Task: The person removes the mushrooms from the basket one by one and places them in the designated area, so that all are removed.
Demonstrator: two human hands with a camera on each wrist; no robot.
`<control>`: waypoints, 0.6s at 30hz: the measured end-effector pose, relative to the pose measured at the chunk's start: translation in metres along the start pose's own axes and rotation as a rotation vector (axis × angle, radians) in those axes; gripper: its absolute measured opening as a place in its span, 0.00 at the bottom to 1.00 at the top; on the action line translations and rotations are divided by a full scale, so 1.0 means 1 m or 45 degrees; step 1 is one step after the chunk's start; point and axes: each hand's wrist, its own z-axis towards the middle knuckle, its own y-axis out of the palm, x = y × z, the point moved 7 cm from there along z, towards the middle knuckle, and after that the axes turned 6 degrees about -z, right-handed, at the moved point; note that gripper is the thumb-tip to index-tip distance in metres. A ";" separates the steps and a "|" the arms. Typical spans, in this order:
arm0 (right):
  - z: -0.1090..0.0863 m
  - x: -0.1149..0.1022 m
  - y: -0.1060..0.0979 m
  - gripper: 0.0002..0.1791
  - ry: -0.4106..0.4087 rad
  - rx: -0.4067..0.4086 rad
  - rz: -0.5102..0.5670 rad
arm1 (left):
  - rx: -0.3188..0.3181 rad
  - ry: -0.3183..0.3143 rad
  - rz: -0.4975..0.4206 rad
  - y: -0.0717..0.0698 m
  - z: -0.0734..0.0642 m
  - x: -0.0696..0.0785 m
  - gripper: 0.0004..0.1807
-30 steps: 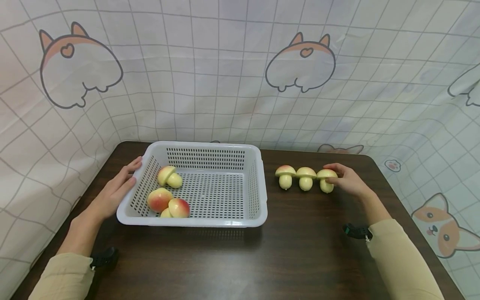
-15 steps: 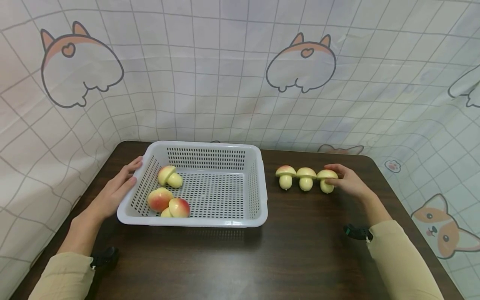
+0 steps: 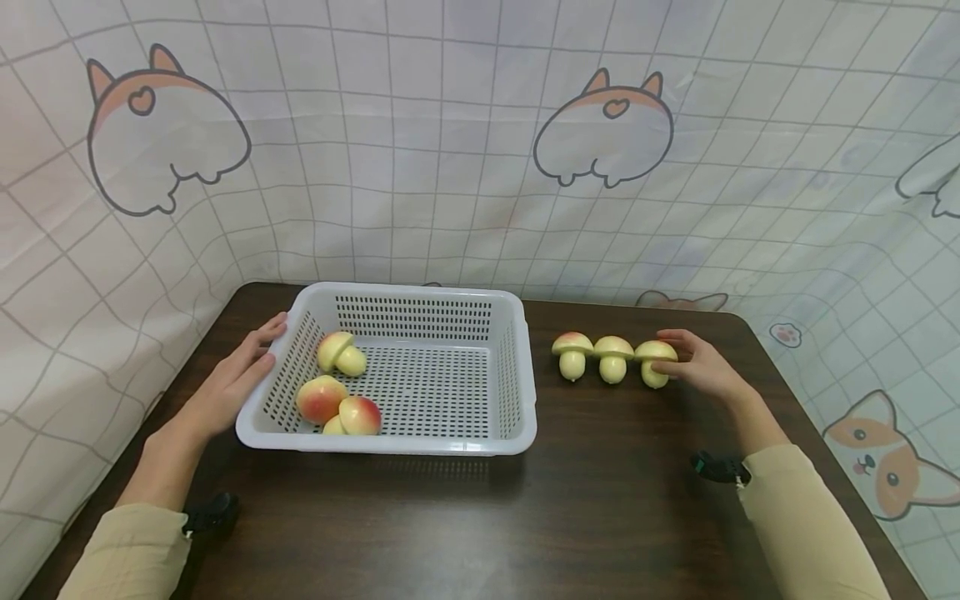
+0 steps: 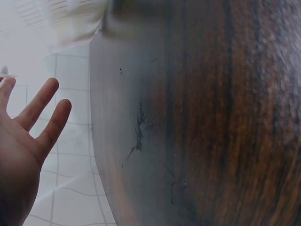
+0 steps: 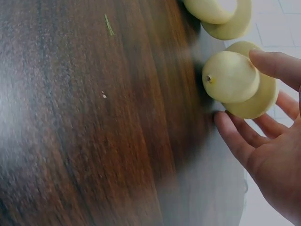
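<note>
In the head view my left hand [image 3: 225,387] lies with extended fingers along the left rim of a white perforated plastic basket [image 3: 390,445]. The left wrist view shows that hand [image 4: 28,136] with its fingers spread. At the right, three yellow toy mushrooms with reddish tints stand in a row: a left one [image 3: 573,357], a middle one [image 3: 613,358] and a right one [image 3: 655,363]. My right hand [image 3: 705,367] is around the right mushroom; in the right wrist view its thumb [image 5: 275,63] overlaps the mushroom [image 5: 230,77], with the loosely spread fingers beside and behind the cap.
Inside the basket, at its left side, are several more mushroom pieces [image 3: 321,400], yellow and red. The dark wooden table [image 3: 480,525] carries everything. A white cloth with dog drawings [image 3: 390,167] hangs close behind and beside the table.
The fingers of my right hand have shifted slightly to the right, off the top of the right mushroom's cap. My left hand, the basket and the mushrooms stay in place.
</note>
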 end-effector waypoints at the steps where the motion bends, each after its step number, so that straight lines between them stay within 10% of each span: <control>1: -0.001 0.000 -0.001 0.42 0.000 0.004 0.001 | -0.001 -0.002 0.000 0.000 0.000 0.000 0.25; 18: -0.014 0.000 -0.019 0.43 -0.038 -0.012 -0.146 | -0.002 -0.006 0.010 0.000 0.001 0.000 0.25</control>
